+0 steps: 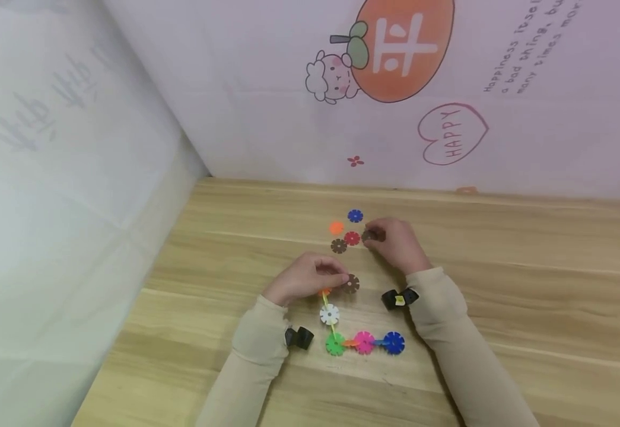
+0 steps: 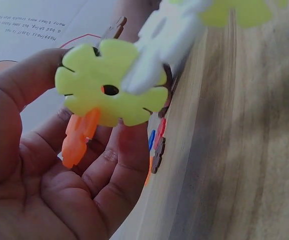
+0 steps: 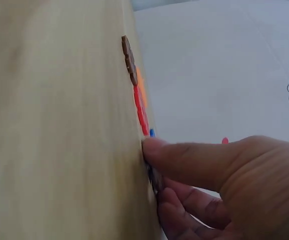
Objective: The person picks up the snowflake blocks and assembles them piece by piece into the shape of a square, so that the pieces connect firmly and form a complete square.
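Brown disc point(image 1: 352, 284) pinched by left hand point(image 1: 310, 276), mid-frame; dark disc point(image 1: 367, 236) by right hand point(image 1: 396, 242), upper right. L-shaped chain point(image 1: 335, 344) runs down, then right; left hand nearer.

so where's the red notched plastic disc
In the head view, the red disc lies left of the right hand, just below the loose blue notched plastic disc.

I am at a wood-grain bench point(image 1: 550, 314) in a screened-off corner, whether of a home or a workplace I cannot tell, shown by the pale sheet point(image 1: 75, 196) on my left and the printed backdrop point(image 1: 267, 124) ahead with its cartoon fruit point(image 1: 403, 56) and HAPPY heart point(image 1: 452, 134).
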`<move>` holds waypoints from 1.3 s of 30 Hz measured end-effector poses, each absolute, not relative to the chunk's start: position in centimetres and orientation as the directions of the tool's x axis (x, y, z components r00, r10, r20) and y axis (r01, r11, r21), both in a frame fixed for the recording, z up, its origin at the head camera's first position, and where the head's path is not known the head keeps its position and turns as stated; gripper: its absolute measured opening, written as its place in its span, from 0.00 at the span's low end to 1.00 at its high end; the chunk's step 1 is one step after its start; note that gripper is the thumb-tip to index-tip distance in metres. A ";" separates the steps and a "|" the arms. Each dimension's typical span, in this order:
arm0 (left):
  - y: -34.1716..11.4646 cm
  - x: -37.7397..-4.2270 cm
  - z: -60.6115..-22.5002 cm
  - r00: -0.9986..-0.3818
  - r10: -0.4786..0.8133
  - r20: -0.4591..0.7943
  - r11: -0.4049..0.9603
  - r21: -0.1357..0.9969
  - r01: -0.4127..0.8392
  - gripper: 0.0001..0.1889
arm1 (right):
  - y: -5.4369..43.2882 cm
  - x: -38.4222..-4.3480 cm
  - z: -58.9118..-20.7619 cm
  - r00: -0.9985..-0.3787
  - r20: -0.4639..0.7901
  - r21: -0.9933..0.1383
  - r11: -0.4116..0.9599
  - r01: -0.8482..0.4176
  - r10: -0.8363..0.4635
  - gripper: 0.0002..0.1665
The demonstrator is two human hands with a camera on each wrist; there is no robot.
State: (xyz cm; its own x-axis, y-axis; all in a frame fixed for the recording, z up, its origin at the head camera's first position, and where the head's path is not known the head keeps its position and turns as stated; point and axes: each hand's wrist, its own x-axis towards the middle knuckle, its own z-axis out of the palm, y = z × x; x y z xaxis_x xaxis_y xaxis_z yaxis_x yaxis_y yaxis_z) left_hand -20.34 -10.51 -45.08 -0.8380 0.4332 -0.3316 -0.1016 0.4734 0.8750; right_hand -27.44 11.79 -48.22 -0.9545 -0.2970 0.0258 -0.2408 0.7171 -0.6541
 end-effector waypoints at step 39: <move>-9.5 -19.6 -45.0 -0.856 0.417 -0.305 0.484 0.872 -0.075 0.08 | 14.1 -16.1 -48.5 -0.918 0.248 -0.863 0.361 -0.354 -0.309 0.08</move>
